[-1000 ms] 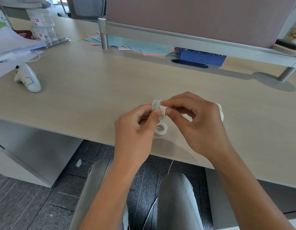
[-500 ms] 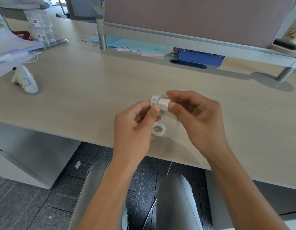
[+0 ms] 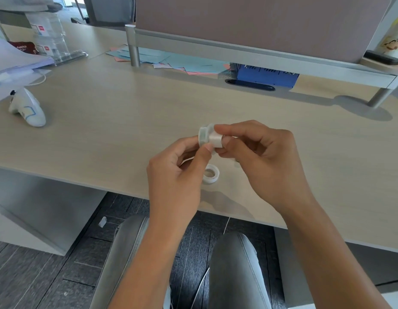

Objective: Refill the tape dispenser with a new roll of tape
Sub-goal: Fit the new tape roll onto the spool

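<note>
Above the desk's near edge, both hands meet around a small object. My left hand (image 3: 178, 172) grips a little translucent tape dispenser (image 3: 203, 136) between thumb and fingers. My right hand (image 3: 262, 157) pinches a white tape roll (image 3: 216, 138) with thumb and forefinger, holding it against the dispenser's side. How far the roll sits inside the dispenser is hidden by my fingers. A second white tape ring (image 3: 210, 174) lies flat on the desk (image 3: 126, 130) just below the hands, untouched.
A white computer mouse (image 3: 28, 110) rests at the far left. Blue and pink paper sheets (image 3: 171, 61) and a blue box (image 3: 267, 74) lie under the partition rail at the back. Paper stacks and clear holders (image 3: 48, 39) stand at the back left. My knees are below the desk edge.
Both hands have risen slightly and moved farther from the desk edge with the dispenser and roll. The ring on the desk, earlier partly covered by my left thumb, now shows fully.
</note>
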Demonstrator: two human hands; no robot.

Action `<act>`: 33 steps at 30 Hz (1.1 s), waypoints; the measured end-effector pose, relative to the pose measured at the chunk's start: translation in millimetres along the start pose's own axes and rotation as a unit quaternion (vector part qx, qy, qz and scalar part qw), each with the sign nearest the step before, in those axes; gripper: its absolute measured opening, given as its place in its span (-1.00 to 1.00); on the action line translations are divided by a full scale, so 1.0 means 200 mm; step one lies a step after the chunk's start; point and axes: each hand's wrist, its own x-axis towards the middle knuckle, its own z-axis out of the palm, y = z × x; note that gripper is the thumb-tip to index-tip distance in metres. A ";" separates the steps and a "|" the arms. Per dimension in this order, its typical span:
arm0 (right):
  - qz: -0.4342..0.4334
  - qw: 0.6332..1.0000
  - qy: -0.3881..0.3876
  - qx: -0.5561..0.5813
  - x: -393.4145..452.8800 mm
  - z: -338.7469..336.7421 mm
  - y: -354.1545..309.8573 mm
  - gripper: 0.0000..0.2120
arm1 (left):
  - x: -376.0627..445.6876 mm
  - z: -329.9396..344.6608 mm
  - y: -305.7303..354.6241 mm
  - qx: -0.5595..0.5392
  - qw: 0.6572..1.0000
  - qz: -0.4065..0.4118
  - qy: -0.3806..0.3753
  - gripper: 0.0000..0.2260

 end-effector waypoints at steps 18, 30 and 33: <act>-0.148 0.974 -0.023 -0.172 0.03 0.00 -0.01 -0.78 | 0.01 -0.02 0.03 -0.060 0.997 -0.039 -0.001 -0.86; -0.179 0.966 0.048 -0.178 0.00 0.06 0.04 -0.79 | -0.01 0.03 0.04 -0.038 0.998 -0.041 0.024 -0.88; -0.171 0.973 0.049 -0.147 0.00 0.05 0.03 -0.78 | -0.01 0.04 0.06 -0.039 0.999 -0.029 0.024 -0.85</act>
